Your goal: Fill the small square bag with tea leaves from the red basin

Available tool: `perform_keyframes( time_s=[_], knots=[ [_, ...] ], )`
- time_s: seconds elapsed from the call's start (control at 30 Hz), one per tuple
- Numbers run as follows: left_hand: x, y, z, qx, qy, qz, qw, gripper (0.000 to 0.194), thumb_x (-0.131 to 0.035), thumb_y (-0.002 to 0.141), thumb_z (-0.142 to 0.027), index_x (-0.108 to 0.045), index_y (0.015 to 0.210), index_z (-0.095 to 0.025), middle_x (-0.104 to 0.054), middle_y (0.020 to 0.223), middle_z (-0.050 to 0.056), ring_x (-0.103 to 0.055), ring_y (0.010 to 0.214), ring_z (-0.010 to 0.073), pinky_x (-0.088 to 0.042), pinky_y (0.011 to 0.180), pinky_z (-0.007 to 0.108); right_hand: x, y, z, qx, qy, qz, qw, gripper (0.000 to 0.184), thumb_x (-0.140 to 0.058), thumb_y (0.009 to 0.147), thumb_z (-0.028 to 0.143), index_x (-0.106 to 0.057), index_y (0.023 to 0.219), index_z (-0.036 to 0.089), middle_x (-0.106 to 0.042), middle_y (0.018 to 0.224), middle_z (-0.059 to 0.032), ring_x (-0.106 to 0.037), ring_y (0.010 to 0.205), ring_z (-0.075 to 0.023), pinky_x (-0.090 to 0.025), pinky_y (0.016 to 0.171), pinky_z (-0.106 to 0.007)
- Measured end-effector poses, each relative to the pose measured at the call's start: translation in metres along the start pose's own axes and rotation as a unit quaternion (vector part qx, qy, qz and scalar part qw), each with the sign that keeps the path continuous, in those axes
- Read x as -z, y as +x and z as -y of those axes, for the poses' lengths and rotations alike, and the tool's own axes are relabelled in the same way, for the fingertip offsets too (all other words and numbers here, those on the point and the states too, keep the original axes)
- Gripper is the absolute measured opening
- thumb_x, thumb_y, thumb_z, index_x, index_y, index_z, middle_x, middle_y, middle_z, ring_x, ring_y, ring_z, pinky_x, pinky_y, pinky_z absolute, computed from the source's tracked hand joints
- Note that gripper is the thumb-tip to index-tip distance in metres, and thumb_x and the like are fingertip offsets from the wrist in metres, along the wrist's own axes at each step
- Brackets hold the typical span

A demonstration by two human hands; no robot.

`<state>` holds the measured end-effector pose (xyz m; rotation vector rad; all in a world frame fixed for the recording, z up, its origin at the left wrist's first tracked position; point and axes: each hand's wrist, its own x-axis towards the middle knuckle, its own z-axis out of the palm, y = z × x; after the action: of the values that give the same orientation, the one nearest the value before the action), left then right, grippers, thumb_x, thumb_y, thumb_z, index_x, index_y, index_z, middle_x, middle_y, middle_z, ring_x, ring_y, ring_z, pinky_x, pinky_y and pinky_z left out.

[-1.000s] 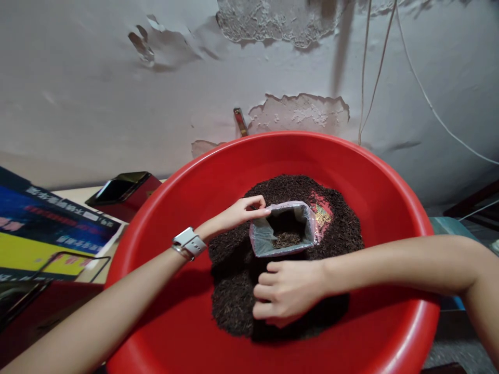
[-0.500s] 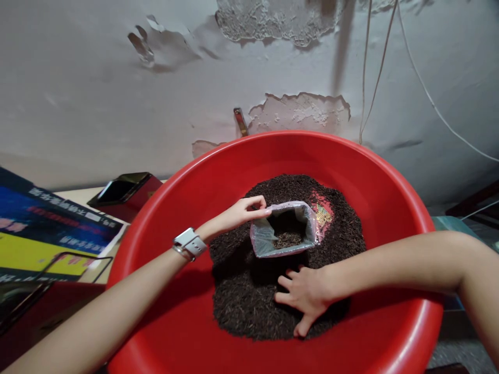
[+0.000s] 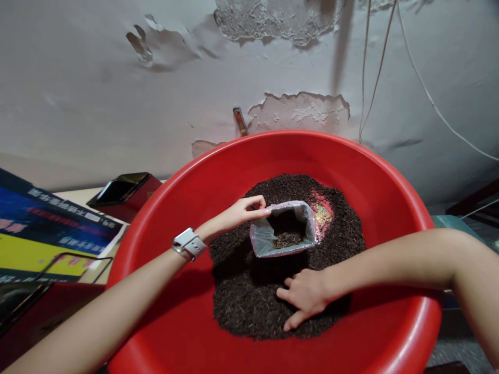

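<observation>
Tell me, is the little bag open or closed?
Open. The left hand pinches the bag by its rim, its mouth gapes wide, and some dark tea leaves show inside.

Left hand point(image 3: 244, 212) pinches with its fingers; right hand point(image 3: 306, 296) lies flat, fingers spread

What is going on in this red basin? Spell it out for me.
A person works in a big red basin that holds a heap of dark loose tea leaves. The left hand pinches the rim of a small open bag that stands in the heap with a little tea inside. The right hand rests on the leaves just in front of the bag, fingers curling into them.
</observation>
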<state>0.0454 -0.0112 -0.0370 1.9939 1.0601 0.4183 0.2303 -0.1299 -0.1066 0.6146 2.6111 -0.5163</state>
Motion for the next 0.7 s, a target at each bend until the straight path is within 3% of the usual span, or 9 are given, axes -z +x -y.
perform_keyframes(
  time_s=[0.2, 0.47, 0.6, 0.7],
  knots=[
    [-0.001, 0.0, -0.002, 0.0, 0.005, -0.003, 1.0, 0.034, -0.054, 0.073, -0.05, -0.046, 0.072, -0.016, -0.045, 0.069, -0.003, -0.04, 0.064, 0.0108, -0.03, 0.058, 0.022, -0.004, 0.001, 0.001, 0.022, -0.032, -0.023, 0.999, 0.057, -0.036, 0.083, 0.058, -0.054, 0.11, 0.011, -0.067, 0.079, -0.0145, -0.065, 0.073, -0.0294, -0.048, 0.056, -0.038],
    [0.0, 0.0, -0.003, 0.002, 0.01, -0.004, 1.0, 0.035, -0.054, 0.072, -0.051, -0.046, 0.071, -0.017, -0.045, 0.069, -0.003, -0.04, 0.064, 0.0108, -0.031, 0.058, 0.022, 0.002, -0.001, 0.006, 0.035, -0.069, -0.026, 0.997, 0.039, -0.039, 0.086, 0.043, -0.06, 0.099, 0.012, -0.068, 0.076, -0.0116, -0.066, 0.071, -0.0264, -0.049, 0.056, -0.035],
    [0.0, 0.0, -0.003, 0.001, 0.018, -0.002, 1.0, 0.035, -0.053, 0.073, -0.051, -0.046, 0.072, -0.017, -0.046, 0.07, -0.003, -0.04, 0.065, 0.0112, -0.031, 0.059, 0.022, 0.015, -0.005, 0.013, 0.074, -0.089, -0.033, 0.993, 0.036, -0.043, 0.085, 0.041, -0.057, 0.1, 0.012, -0.067, 0.073, -0.009, -0.066, 0.07, -0.0236, -0.047, 0.054, -0.031],
    [0.0, 0.0, -0.004, 0.003, 0.015, -0.002, 1.0, 0.036, -0.053, 0.072, -0.052, -0.046, 0.072, -0.017, -0.046, 0.07, -0.003, -0.04, 0.065, 0.0116, -0.032, 0.059, 0.023, 0.034, -0.01, 0.017, 0.101, -0.113, -0.095, 0.984, 0.029, -0.04, 0.087, 0.036, -0.055, 0.097, 0.013, -0.066, 0.075, -0.0067, -0.064, 0.066, -0.0206, -0.044, 0.05, -0.028]
  ],
)
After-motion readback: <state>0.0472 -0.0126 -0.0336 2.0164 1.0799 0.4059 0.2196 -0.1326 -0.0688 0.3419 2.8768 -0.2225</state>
